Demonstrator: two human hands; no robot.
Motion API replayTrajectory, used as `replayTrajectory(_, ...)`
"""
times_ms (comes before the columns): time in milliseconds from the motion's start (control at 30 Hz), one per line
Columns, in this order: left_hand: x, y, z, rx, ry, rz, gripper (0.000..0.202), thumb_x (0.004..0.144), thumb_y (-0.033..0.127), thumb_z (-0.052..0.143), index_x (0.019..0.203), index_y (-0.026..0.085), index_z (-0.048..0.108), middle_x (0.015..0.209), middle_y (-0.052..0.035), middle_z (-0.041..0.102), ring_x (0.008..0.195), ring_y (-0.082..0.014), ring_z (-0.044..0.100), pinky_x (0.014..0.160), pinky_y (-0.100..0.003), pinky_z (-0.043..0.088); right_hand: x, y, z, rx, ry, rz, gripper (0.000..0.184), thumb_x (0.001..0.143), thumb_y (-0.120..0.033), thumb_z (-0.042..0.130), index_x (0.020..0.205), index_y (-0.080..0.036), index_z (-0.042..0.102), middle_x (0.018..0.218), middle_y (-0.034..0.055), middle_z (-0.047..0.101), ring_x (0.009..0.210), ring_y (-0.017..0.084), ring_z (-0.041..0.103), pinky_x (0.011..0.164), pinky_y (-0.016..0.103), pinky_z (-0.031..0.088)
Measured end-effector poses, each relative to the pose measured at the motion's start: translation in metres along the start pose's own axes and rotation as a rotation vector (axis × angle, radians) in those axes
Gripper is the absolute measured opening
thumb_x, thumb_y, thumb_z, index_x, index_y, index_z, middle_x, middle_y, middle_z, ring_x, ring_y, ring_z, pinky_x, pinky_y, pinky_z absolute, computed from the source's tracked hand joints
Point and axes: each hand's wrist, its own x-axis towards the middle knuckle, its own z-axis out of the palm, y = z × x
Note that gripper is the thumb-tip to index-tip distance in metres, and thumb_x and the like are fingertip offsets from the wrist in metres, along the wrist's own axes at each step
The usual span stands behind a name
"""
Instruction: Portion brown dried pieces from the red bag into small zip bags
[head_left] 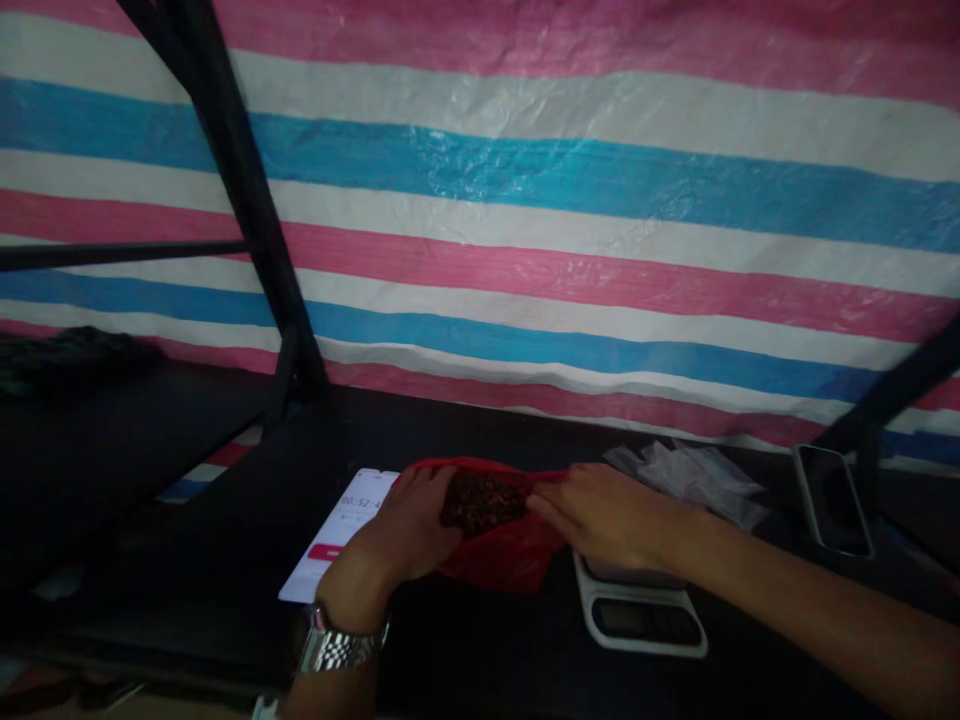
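Note:
A red plastic bag [501, 560] lies on the dark table, its mouth held apart so a heap of small dark brown pieces [480, 500] shows inside. My left hand [409, 530], with a metal watch on the wrist, grips the bag's left edge with curled fingers. My right hand [604, 515] pinches the bag's right edge. Under my right hand sits a white digital kitchen scale [645, 620].
A lit phone [334, 545] showing a timer lies left of the bag. Clear small plastic bags [694, 475] are piled behind the scale. A dark phone [832, 500] lies at the right. A striped tarp hangs behind black metal frame bars [247, 210].

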Motion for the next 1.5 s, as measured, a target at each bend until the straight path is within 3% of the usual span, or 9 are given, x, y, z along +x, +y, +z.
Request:
replayTrajectory(200,-0.019,0.023,-0.012,0.024,-0.014,-0.012,0.081,0.076,0.017,0.060,0.156,0.011,0.048,0.158,-0.0195,0.057,0.153,-0.0395,0.043,0.126,-0.054,0.036,-0.003,-0.008,-0.016,-0.079,0.067,0.273,0.037,0.108,-0.029,0.049,0.138,-0.014,0.066,0.125,0.0177,0.078,0.108,0.035,0.077,0.086,0.041,0.055)
replayTrajectory(300,-0.022,0.026,-0.007,-0.009,0.007,0.002,0.086,0.074,0.019,0.062,0.158,0.011,0.044,0.163,-0.0204,0.051,0.156,-0.0390,0.040,0.127,-0.053,0.037,-0.002,-0.015,-0.014,-0.096,0.045,0.302,0.053,0.099,-0.020,0.061,0.150,-0.009,0.055,0.139,0.0227,0.070,0.118,0.037,0.073,0.098,0.046,0.054)
replayTrajectory(467,-0.006,0.018,0.015,-0.070,-0.043,-0.003,0.070,0.071,0.017,0.065,0.141,0.014,0.060,0.143,-0.0210,0.068,0.143,-0.0399,0.057,0.120,-0.054,0.044,0.004,-0.010,0.007,0.022,-0.114,0.319,0.052,0.087,-0.009,0.070,0.138,0.000,0.064,0.136,0.0320,0.069,0.122,0.041,0.071,0.106,0.051,0.052)
replayTrajectory(667,0.012,-0.007,0.024,-0.276,-0.026,0.161,0.066,0.071,0.028,0.072,0.137,0.024,0.067,0.144,-0.0137,0.070,0.138,-0.0374,0.063,0.119,-0.052,0.047,0.007,0.025,0.029,0.339,-0.086,0.241,0.043,0.093,-0.032,0.072,0.134,-0.019,0.071,0.126,0.0098,0.080,0.114,0.026,0.075,0.100,0.035,0.056)
replayTrajectory(767,0.010,-0.021,0.023,-0.343,0.047,0.147,0.073,0.076,0.039,0.070,0.146,0.019,0.062,0.151,-0.0160,0.064,0.138,-0.0378,0.063,0.119,-0.053,0.048,-0.012,0.060,0.029,0.793,0.199,0.324,0.040,0.101,-0.033,0.057,0.135,-0.018,0.070,0.122,0.0098,0.080,0.107,0.024,0.076,0.093,0.036,0.060)
replayTrajectory(867,0.002,-0.024,0.018,-0.363,0.075,0.174,0.074,0.082,0.049,0.066,0.150,0.021,0.060,0.152,-0.0125,0.065,0.139,-0.0351,0.062,0.121,-0.052,0.046,-0.060,0.098,0.024,0.803,0.428,0.503,0.037,0.096,-0.037,0.061,0.126,-0.020,0.074,0.124,0.0114,0.079,0.108,0.027,0.075,0.098,0.042,0.058)
replayTrajectory(1100,-0.016,0.003,-0.011,-0.455,0.213,0.209,0.043,0.087,0.046,0.063,0.126,0.031,0.076,0.126,-0.0036,0.080,0.112,-0.0323,0.077,0.102,-0.047,0.060,-0.185,0.119,0.069,0.465,0.234,0.751,0.060,0.078,-0.048,0.075,0.132,-0.021,0.071,0.136,0.0149,0.074,0.119,0.036,0.071,0.104,0.046,0.056)
replayTrajectory(1300,-0.010,0.021,0.004,-0.340,0.551,0.257,0.029,0.090,0.033,0.051,0.099,0.023,0.077,0.102,-0.0082,0.080,0.101,-0.0308,0.073,0.095,-0.047,0.057,-0.182,0.107,0.125,0.539,0.401,0.977,0.051,0.083,-0.042,0.068,0.128,-0.017,0.067,0.120,0.0166,0.078,0.098,0.030,0.076,0.088,0.042,0.061)
replayTrajectory(1500,-0.008,0.058,0.033,-0.466,0.490,0.498,0.026,0.099,0.018,0.049,0.096,0.025,0.074,0.102,-0.0033,0.076,0.095,-0.0193,0.072,0.086,-0.032,0.056,-0.169,0.107,0.120,0.535,0.458,0.957,0.029,0.092,-0.035,0.060,0.115,-0.019,0.067,0.113,0.0133,0.080,0.102,0.027,0.077,0.091,0.038,0.060)
